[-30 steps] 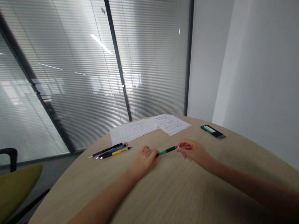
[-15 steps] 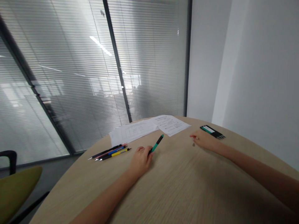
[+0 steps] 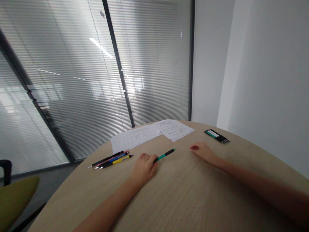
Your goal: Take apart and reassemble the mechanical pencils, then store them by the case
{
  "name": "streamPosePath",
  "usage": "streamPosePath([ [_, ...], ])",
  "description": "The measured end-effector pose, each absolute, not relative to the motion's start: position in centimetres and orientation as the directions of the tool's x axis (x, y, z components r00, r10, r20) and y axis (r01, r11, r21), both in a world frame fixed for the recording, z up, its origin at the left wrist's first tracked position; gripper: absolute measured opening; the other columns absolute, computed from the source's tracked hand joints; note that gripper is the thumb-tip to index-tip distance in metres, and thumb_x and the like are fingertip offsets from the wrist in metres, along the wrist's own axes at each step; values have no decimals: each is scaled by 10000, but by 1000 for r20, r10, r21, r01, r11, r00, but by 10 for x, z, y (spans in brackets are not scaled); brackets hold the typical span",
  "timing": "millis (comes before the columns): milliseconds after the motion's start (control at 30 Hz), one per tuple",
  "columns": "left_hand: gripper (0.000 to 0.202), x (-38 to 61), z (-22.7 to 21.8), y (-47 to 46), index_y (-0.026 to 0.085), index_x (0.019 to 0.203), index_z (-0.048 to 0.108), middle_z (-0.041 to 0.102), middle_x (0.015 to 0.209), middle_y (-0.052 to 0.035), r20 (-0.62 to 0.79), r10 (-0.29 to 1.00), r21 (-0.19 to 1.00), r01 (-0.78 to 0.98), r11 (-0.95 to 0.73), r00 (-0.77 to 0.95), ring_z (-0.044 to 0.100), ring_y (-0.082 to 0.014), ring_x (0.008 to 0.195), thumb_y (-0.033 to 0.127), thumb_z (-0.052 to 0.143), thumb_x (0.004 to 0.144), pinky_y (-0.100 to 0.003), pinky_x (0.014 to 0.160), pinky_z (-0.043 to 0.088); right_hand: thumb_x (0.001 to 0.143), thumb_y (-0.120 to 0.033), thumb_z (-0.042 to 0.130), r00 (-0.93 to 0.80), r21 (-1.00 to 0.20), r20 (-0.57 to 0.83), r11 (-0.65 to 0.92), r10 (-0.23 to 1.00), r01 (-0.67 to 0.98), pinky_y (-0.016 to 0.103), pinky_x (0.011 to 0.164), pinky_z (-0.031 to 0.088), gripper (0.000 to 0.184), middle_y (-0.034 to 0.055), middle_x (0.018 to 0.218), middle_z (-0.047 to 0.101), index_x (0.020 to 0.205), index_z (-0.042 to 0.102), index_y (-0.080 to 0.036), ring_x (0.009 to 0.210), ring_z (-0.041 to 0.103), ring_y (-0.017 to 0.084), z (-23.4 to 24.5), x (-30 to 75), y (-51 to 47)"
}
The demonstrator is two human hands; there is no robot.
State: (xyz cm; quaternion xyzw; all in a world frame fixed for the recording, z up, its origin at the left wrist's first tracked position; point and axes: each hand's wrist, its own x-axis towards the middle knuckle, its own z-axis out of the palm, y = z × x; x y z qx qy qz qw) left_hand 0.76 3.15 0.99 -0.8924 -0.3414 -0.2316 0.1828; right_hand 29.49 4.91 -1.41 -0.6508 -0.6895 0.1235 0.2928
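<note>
My left hand (image 3: 144, 167) rests on the table, its fingers closed around one end of a green and black pen (image 3: 162, 157). The pen's black end points to the right, low over the tabletop. To the right, my right hand (image 3: 202, 152) is low at the table with its fingers curled together; whether anything small is between them is hidden. Left of my left hand lies a loose group of pens: a yellow and black pen (image 3: 118, 160), a blue pen (image 3: 119, 157), and darker and pinkish ones behind them.
Beyond my right hand lies a row of black, white and green pens (image 3: 217, 136). Printed paper sheets (image 3: 177, 129) lie at the far side of the round wooden table (image 3: 173, 193). A green chair (image 3: 16, 199) stands at the left; a glass partition with blinds (image 3: 154, 64) is behind.
The pen in my left hand has tilted down from a steep slant to nearly level. My right hand has drawn back from the row of pens, slightly left and toward me.
</note>
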Motion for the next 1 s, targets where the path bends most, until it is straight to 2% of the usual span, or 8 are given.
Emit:
streamPosePath([
  [100, 112, 7, 8, 33, 159, 835, 503, 610, 684, -33, 535, 525, -176, 695, -697, 662, 554, -167, 645, 181, 418, 765, -324, 663, 404, 698, -213, 494, 9, -668, 231, 152, 973, 728, 261, 691, 450, 264, 60, 868, 651, 930, 599, -146, 763, 593, 146, -14, 277, 40],
  [133, 112, 7, 8, 34, 159, 834, 505, 609, 683, -35, 530, 527, -180, 695, -696, 664, 553, -168, 646, 184, 419, 766, -318, 652, 405, 692, -222, 508, 18, -783, 209, 156, 978, 602, 271, 709, 448, 248, 59, 873, 650, 909, 602, -147, 782, 590, 150, -13, 270, 36],
  [200, 113, 6, 7, 34, 161, 832, 510, 607, 682, -36, 523, 521, -191, 689, -699, 674, 552, -169, 649, 187, 420, 768, -312, 638, 406, 665, -235, 541, 24, -910, 152, 131, 988, 394, 296, 727, 443, 212, 40, 832, 654, 853, 610, -167, 775, 587, 157, -10, 258, 26],
  [333, 131, 7, 8, 32, 165, 840, 520, 604, 693, -37, 515, 481, -231, 655, -720, 710, 550, -168, 661, 174, 408, 772, -308, 632, 404, 613, -251, 595, 37, -971, 150, 141, 988, 192, 302, 732, 434, 186, 9, 739, 644, 788, 603, -190, 727, 583, 151, -4, 245, 13],
  [467, 144, 10, 11, 29, 156, 823, 533, 598, 679, -46, 504, 448, -288, 633, -718, 738, 542, -172, 646, 172, 398, 777, -309, 608, 405, 614, -277, 594, 73, -961, 209, 191, 975, 200, 277, 620, 445, 159, -8, 626, 601, 744, 584, -186, 602, 561, 131, -3, 242, 8],
  [600, 151, 10, 11, 29, 154, 844, 533, 600, 677, -49, 515, 467, -280, 656, -701, 719, 544, -173, 640, 165, 401, 772, -306, 592, 405, 667, -303, 547, 65, -950, 203, 180, 977, 254, 240, 522, 427, 128, -14, 592, 576, 730, 581, -197, 516, 522, 101, -5, 240, 4],
  [1000, 154, 9, 11, 30, 162, 852, 533, 604, 700, -45, 504, 504, -258, 679, -687, 701, 545, -160, 659, 171, 399, 777, -286, 601, 422, 631, -324, 574, 50, -955, 214, 198, 976, 220, 257, 547, 423, 180, -7, 603, 586, 748, 591, -188, 538, 532, 114, -11, 244, 11],
])
